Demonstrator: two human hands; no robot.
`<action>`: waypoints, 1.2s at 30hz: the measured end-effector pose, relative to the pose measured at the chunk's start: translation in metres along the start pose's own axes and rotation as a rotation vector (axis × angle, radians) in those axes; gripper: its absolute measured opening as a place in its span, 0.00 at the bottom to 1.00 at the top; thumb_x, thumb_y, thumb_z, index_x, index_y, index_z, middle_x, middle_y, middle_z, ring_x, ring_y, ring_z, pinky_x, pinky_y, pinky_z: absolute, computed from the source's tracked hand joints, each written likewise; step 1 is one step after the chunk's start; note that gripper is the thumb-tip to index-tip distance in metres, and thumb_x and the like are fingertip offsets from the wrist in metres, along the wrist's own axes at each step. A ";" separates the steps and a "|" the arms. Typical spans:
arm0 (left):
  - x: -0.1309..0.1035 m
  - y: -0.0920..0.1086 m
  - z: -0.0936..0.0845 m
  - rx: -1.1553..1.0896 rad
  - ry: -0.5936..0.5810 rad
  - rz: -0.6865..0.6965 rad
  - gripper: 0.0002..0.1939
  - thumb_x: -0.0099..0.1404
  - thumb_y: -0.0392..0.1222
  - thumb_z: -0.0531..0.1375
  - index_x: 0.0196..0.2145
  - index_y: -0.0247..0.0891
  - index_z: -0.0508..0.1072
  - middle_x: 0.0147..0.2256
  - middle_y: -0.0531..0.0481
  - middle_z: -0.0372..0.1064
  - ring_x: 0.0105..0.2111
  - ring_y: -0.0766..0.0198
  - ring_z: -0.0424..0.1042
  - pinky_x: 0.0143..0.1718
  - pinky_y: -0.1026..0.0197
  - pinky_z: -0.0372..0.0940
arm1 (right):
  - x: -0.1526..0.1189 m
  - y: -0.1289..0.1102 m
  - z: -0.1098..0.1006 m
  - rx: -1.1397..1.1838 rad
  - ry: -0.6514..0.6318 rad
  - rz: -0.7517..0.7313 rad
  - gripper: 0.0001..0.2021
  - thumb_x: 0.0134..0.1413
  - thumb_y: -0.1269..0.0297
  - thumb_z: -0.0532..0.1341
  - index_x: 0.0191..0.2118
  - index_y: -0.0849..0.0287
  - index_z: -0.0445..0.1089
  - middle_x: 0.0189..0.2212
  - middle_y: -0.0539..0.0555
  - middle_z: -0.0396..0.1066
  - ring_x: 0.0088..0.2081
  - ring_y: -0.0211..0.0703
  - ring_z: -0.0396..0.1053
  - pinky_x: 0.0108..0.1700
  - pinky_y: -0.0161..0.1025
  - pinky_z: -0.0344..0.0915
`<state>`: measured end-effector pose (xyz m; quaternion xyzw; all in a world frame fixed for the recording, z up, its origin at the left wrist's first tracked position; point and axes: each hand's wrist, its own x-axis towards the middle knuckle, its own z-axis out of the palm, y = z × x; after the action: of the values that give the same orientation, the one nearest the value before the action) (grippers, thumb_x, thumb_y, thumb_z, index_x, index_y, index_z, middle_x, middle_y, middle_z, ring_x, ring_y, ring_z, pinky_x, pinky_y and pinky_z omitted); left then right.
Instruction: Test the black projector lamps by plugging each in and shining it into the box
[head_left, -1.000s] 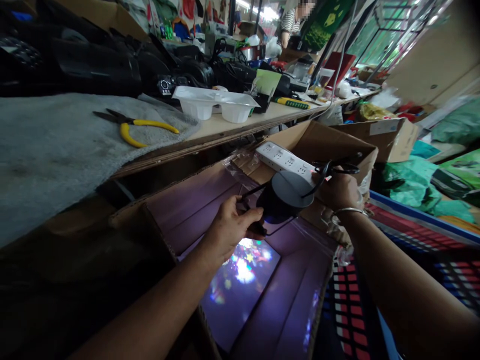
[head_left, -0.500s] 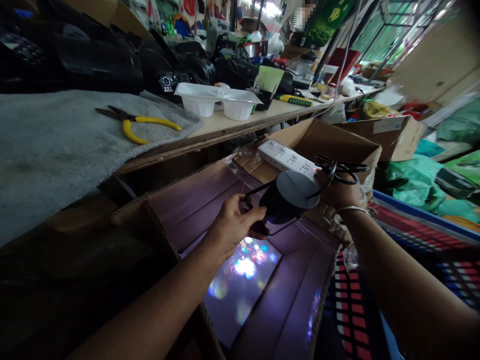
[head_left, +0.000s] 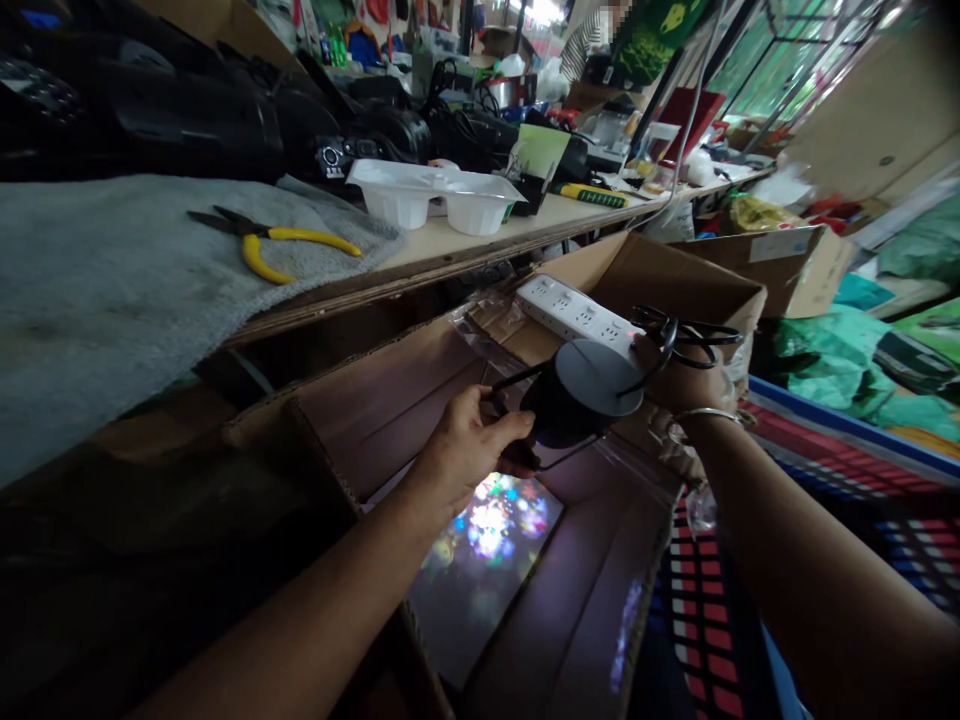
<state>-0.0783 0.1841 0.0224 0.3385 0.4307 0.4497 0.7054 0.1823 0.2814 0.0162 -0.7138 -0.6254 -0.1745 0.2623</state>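
Light (head_left: pixel 489 525) in many colours spread over a pale flat sheet (head_left: pixel 465 620) at the bottom of an open brown cardboard carton (head_left: pixel 382 405). Above it I held a black cylindrical lamp (head_left: pixel 566 405) with a flat grey end, tipped so that end faced up towards me. My left hand (head_left: pixel 465 440) pinched the thin black bracket (head_left: pixel 517 378) between thumb and fingers. My right hand (head_left: pixel 690 382) was by the near end of a long white plastic power strip (head_left: pixel 574 312), behind loops of glossy black cord (head_left: pixel 666 345); its fingertips were hidden, so I could not tell whether they gripped anything. A silver metal bangle (head_left: pixel 705 412) circled that wrist.

As I judged it, the lamp was powered and casting that pattern, so lighting it was done. It was off any support but my grip, and the cord lay looped rather than wound tidily round the body. A small red glow showed at the strip's end, though the plug itself was out of sight.

On the wooden counter (head_left: pixel 450 262), yellow-handled pliers (head_left: pixel 319 238) lay on a grey padded cloth (head_left: pixel 112 290), near a white plastic tray (head_left: pixel 476 205) with 2 cups.
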 end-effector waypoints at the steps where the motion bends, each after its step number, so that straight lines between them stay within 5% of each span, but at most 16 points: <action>1: 0.000 0.000 0.000 -0.007 -0.003 0.006 0.12 0.58 0.29 0.59 0.37 0.34 0.60 0.23 0.53 0.65 0.20 0.65 0.69 0.18 0.63 0.68 | 0.000 -0.001 -0.001 -0.019 -0.003 0.007 0.08 0.47 0.67 0.58 0.34 0.61 0.71 0.29 0.58 0.73 0.31 0.48 0.69 0.28 0.37 0.56; 36: -0.001 0.001 0.000 -0.018 -0.011 0.010 0.11 0.57 0.30 0.59 0.35 0.35 0.60 0.22 0.54 0.66 0.18 0.66 0.68 0.17 0.63 0.68 | 0.000 -0.006 -0.005 0.036 0.006 0.021 0.10 0.45 0.63 0.58 0.33 0.62 0.71 0.31 0.59 0.73 0.33 0.50 0.70 0.32 0.39 0.60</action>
<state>-0.0790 0.1835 0.0233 0.3369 0.4212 0.4553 0.7084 0.1764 0.2787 0.0211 -0.7151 -0.6199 -0.1627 0.2789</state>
